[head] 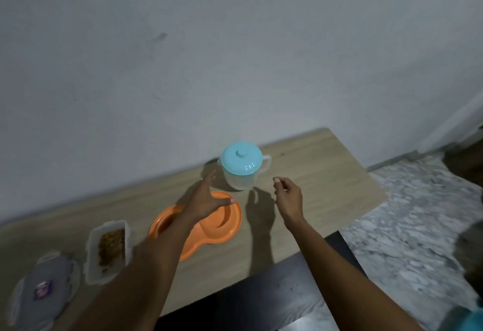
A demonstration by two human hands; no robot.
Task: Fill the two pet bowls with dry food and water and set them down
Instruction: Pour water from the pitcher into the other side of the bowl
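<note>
1. Lid (pixel 43 287): grey, lying flat at the far left of the surface (pixel 326 174), set aside so the food is reachable.
2. Food container (pixel 108 251): just beside the lid, uncovered, with brown dry food inside; I judge it stands ready for pouring.
3. Pet bowls (pixel 224 222): one orange double dish, flat on the surface at centre. The right well looks empty; my forearm hides most of the left well, so I cannot tell its contents.
4. My left hand (pixel 206 197): spread wide above the dish, holding nothing, fingers pointing toward the jug.
5. Water jug (pixel 241 166): translucent, blue lid on, upright near the wall, handle turned right to suit my right-side grasp. I cannot tell the water level.
6. My right hand (pixel 287 196): loosely curled, holding nothing, apart from the jug and near its handle.
</note>
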